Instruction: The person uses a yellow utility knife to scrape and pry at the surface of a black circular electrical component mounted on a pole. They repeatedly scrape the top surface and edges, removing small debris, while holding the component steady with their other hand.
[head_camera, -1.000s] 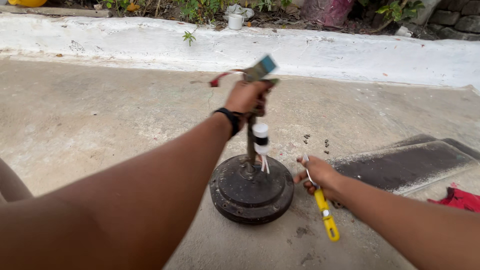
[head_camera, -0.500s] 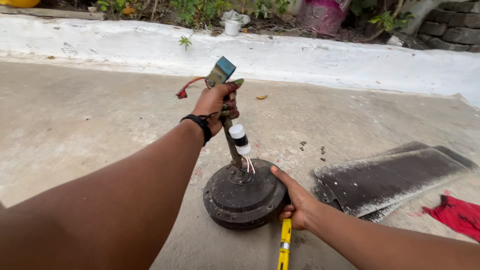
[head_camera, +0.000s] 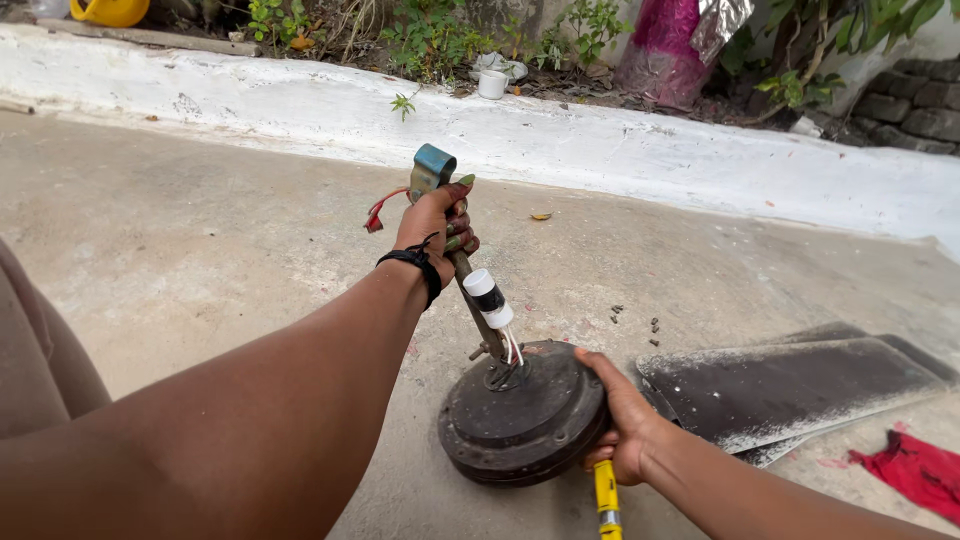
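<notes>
A dark, dusty round fan motor (head_camera: 520, 415) lies on the concrete ground with a thin metal rod (head_camera: 468, 285) rising from its centre. My left hand (head_camera: 437, 228) is closed around the rod's upper part, just under a blue-grey bracket (head_camera: 431, 168) with red wires (head_camera: 379, 212). A white cylinder with a black band (head_camera: 487, 297) hangs by thin wires beside the rod. My right hand (head_camera: 617, 418) presses against the motor's right rim and also holds a yellow-handled screwdriver (head_camera: 605, 498) that points down.
Dusty dark fan blades (head_camera: 790, 390) lie on the ground to the right, with a red cloth (head_camera: 915, 468) beyond them. Several small screws (head_camera: 632, 318) are scattered near the blades. A white-painted kerb (head_camera: 560, 140) runs across the back, with plants behind it.
The view has shifted, so the motor and rod sit further right. My right hand has slid from the motor's lower edge up onto its right rim, screwdriver still in it. The rod leans more left.
</notes>
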